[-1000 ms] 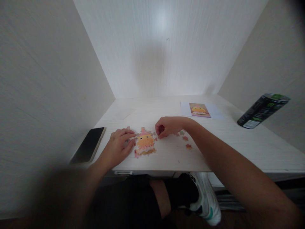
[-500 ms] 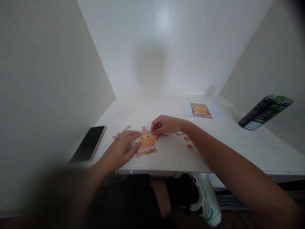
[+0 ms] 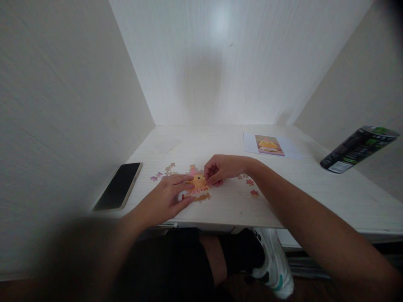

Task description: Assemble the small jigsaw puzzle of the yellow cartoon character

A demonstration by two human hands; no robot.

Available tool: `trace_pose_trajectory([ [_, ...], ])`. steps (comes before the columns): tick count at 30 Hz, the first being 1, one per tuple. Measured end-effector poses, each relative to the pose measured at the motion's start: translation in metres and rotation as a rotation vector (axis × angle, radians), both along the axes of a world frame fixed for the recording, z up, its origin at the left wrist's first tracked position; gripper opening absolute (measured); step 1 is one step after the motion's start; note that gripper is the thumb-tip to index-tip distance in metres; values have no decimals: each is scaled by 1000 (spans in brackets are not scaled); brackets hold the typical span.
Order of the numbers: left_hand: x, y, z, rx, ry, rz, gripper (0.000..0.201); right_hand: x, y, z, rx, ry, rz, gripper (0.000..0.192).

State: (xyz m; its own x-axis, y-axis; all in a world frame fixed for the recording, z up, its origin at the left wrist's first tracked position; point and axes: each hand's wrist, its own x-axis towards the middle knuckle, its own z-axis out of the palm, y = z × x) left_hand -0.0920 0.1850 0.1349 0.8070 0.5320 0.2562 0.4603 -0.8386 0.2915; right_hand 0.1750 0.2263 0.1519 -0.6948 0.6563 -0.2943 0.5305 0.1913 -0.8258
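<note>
A partly assembled jigsaw puzzle (image 3: 199,183) with a yellow, round-eyed figure lies flat near the table's front edge. My left hand (image 3: 173,192) rests on its left side, fingers stretched out and spread, covering part of the picture. At the puzzle's right edge, my right hand (image 3: 218,170) has thumb and fingers pinched together on a puzzle piece, which the fingers mostly hide. Loose pinkish pieces (image 3: 170,167) lie beyond my left hand. More loose pieces, among them a reddish one (image 3: 254,193), are scattered beside my right forearm.
A black-screened phone (image 3: 119,186) lies at the left. Farther back on the right, a picture card (image 3: 269,145) of the same figure lies on white paper (image 3: 249,143). A dark drink can (image 3: 355,151) stands at the right, near the side wall. White panels enclose the table (image 3: 220,212).
My left hand has shifted rightward over the puzzle and now covers more of the figure, including one eye. My right hand stays pinched at the right edge. The view has shifted slightly.
</note>
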Motion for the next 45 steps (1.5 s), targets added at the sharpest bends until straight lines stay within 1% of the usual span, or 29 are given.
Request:
trace_pose_trajectory([
  [8,0,0,0,1,23,8,33,1,2,-4,65,-36,44,15],
  [14,1,-1,0,-3,17,33,35,2,0,1,108,-24,51,13],
  [16,2,-1,0,-12,-42,66,37,0,-1,3,110,13,31,13],
  [19,6,-1,0,-50,-209,148,41,-7,-2,3,66,141,-13,14],
  [21,10,-3,0,-162,-374,218,41,-15,-3,0,29,266,-41,15],
  [24,16,-6,-1,-448,-685,307,35,-28,-5,-4,-7,434,-101,17],
  [26,20,-7,-2,-609,-829,346,29,-33,-7,-5,-27,498,-145,20],
  [29,21,-7,-1,-732,-895,374,23,-34,-11,-3,-55,514,-146,23],
  [33,17,-5,0,-812,-891,332,20,-31,-13,0,-77,471,-95,25],
  [35,14,-3,1,-815,-862,312,19,-31,-13,0,-52,448,-81,27],
  [38,11,-2,3,-791,-785,290,19,-34,-12,-2,35,436,-112,26],
  [41,11,-1,5,-745,-765,310,20,-39,-11,-7,52,450,-146,26],
  [43,10,-1,7,-686,-759,331,22,-42,-12,-9,39,469,-161,24],
  [45,8,0,9,-567,-712,325,22,-46,-13,-9,32,489,-204,20],
])
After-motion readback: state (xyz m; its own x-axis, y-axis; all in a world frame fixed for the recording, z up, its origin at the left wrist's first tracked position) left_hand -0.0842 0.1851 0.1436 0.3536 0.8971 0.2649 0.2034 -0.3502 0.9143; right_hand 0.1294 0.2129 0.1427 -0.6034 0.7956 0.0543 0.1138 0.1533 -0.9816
